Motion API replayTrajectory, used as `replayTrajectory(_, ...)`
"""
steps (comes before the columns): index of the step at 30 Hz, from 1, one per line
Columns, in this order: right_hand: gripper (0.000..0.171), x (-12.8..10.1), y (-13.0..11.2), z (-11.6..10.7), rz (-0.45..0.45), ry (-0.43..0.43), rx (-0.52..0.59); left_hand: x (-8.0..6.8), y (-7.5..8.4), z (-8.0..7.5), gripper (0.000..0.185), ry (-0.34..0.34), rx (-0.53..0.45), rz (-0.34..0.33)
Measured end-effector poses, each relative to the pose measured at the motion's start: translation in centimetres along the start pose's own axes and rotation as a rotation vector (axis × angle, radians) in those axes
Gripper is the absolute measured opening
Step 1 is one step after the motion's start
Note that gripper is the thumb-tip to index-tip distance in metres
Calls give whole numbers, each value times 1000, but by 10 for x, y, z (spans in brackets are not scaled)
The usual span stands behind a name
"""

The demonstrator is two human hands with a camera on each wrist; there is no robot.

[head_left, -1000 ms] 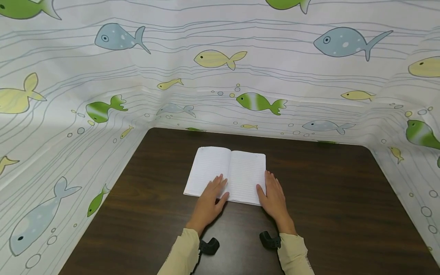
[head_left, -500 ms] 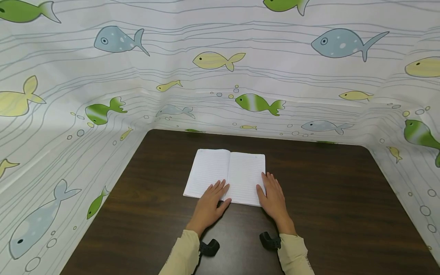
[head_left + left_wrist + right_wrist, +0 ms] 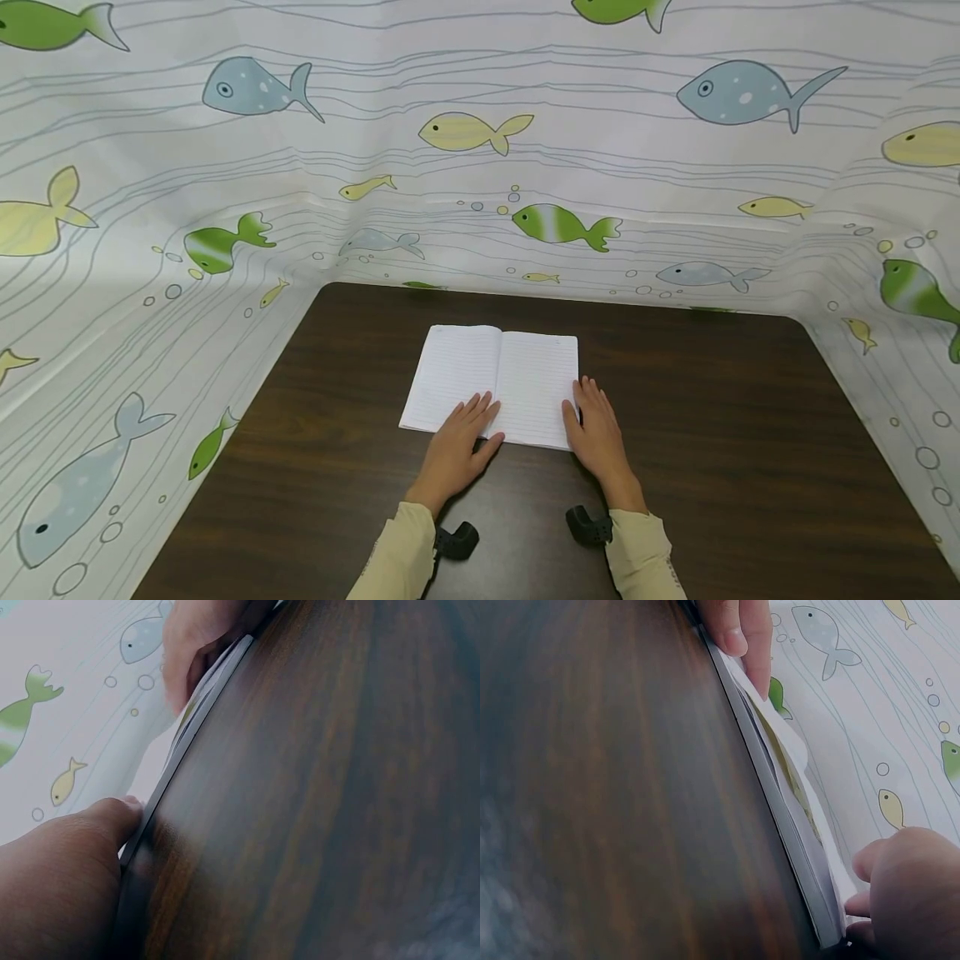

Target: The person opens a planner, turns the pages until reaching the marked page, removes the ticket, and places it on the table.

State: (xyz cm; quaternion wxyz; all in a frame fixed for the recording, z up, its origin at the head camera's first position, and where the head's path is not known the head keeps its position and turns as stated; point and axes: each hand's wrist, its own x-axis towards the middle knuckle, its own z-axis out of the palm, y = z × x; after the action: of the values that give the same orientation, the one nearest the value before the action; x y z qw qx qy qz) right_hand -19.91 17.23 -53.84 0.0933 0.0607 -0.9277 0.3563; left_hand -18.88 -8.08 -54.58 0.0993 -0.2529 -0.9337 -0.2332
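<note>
Since a second ago the left hand (image 3: 457, 442) has slid slightly down the left page; otherwise nothing has shifted. The notebook (image 3: 495, 383) lies open at frame center on the table (image 3: 712, 433). Both hands are flat, fingers straight, the right hand (image 3: 596, 429) at the lower right corner. Its thumb could crease the lifted page there.

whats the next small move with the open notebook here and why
Probably lift and turn the right-hand page. The notebook lies open flat on the table; the left hand rests flat on the left page, while the right hand sits at the right edge, where the right wrist view shows a page already slightly raised.
</note>
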Motion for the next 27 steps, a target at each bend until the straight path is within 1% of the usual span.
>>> replayTrajectory(3,54,0,0,0,-6,7,-4,0,0,1,56,20,-2,6)
replayTrajectory(6,52,0,-1,0,-7,4,-1,1,-1,1,64,41,-12,5)
replayTrajectory(9,50,0,-2,0,-8,-3,2,2,-1,0,77,23,-24,-30)
replayTrajectory(12,49,0,-2,-1,-10,-20,7,2,0,0,84,14,-32,-60)
replayTrajectory(16,48,0,-3,0,-19,-24,7,1,1,-1,79,42,-44,-62)
replayTrajectory(19,47,0,-2,1,-34,-19,-3,0,1,-2,76,47,-72,-83)
replayTrajectory(21,48,1,-1,2,-41,-15,-13,-1,2,-3,78,54,-100,-96)
replayTrajectory(24,52,2,0,3,-42,-4,-15,-1,2,-3,87,89,-125,-110)
replayTrajectory(27,55,3,0,2,-29,3,4,1,2,-4,96,163,-146,-119)
